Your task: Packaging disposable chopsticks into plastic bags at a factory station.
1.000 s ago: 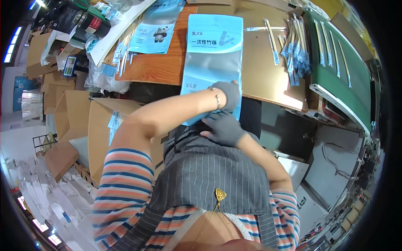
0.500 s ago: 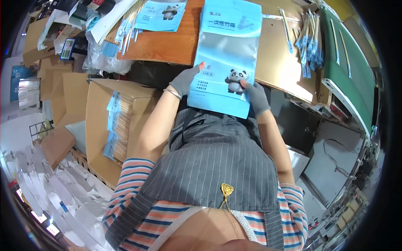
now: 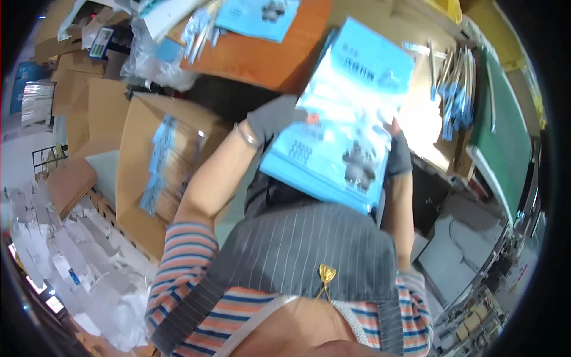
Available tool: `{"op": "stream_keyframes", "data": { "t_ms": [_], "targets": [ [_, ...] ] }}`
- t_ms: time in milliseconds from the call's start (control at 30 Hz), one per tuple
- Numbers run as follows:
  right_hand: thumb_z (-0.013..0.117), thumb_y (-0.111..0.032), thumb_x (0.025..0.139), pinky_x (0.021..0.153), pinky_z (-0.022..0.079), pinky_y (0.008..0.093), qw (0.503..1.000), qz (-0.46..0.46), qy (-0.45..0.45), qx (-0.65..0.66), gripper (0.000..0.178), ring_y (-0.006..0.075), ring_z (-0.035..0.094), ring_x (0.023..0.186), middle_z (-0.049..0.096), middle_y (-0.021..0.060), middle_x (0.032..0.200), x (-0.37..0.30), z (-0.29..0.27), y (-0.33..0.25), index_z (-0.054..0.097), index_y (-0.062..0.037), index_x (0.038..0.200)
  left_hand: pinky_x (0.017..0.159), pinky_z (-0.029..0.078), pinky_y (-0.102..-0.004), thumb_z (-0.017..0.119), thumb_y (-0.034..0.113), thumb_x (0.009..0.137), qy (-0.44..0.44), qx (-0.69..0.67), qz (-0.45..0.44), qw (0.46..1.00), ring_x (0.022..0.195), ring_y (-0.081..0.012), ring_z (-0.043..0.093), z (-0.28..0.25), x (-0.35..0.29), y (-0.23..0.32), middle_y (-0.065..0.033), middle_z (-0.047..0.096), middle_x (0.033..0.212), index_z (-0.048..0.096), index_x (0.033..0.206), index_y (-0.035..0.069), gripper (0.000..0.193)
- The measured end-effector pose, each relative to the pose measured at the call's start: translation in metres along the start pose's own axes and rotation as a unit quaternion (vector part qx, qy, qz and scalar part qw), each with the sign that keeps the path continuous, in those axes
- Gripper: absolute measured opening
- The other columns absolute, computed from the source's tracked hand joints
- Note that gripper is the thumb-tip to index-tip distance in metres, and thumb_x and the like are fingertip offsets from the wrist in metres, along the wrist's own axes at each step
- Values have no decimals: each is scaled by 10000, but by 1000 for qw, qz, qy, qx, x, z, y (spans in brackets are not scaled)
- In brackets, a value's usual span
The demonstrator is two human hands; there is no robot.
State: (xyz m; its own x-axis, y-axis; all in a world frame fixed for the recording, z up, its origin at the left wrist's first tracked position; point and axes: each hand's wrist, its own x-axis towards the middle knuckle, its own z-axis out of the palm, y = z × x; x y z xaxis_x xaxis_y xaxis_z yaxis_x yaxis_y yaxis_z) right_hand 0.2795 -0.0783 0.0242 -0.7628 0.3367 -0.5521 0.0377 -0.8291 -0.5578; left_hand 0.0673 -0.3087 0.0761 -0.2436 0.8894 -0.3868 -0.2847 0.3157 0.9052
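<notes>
A stack of flat blue plastic bags (image 3: pixel 333 134), printed with a panda and shiny in the middle, is tilted in front of my apron. My left hand (image 3: pixel 276 117), in a grey glove with bare fingertips, grips its left edge, thumb on top. On the right edge my right hand (image 3: pixel 399 149), gloved alike, is closed with its thumb over the front. The fingers of both hands are hidden behind the stack. Lower edges of several bags show slightly fanned out. Motion blurs the print.
Another blue bag (image 3: pixel 256 16) lies on the orange-brown table (image 3: pixel 267 56), beside wrapped chopsticks (image 3: pixel 199 33). More blue-wrapped chopsticks (image 3: pixel 458 89) lie at the right, near a green surface (image 3: pixel 505 131). An open cardboard box (image 3: pixel 134 160) at my left holds packs of chopsticks (image 3: pixel 159 160).
The bags have moved right and closer to me and turned clockwise, and several layers now show at the edges. Both hands keep their grip. The view has shifted slightly.
</notes>
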Motion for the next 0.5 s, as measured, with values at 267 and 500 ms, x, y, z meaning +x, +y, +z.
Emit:
{"op": "stream_keyframes", "data": {
  "t_ms": [267, 500],
  "targets": [
    [562, -226, 895, 854, 515, 395, 995, 46, -52, -70, 423, 272, 605, 1024, 600, 142, 1157, 91, 49, -80, 492, -13, 1253, 794, 452, -264, 695, 257, 792, 34, 18, -15, 999, 873, -119, 580, -28, -7, 82, -67, 654, 958, 630, 1089, -52, 433],
    [578, -109, 837, 849, 481, 344, 981, -150, -63, -108, 420, 220, 579, 990, 585, 104, 1120, 180, 151, -91, 488, 2, 1232, 791, 441, -253, 689, 242, 807, 94, 34, -24, 995, 849, -108, 565, -129, 3, 129, -37, 652, 922, 654, 1038, -29, 358]
  ]
}}
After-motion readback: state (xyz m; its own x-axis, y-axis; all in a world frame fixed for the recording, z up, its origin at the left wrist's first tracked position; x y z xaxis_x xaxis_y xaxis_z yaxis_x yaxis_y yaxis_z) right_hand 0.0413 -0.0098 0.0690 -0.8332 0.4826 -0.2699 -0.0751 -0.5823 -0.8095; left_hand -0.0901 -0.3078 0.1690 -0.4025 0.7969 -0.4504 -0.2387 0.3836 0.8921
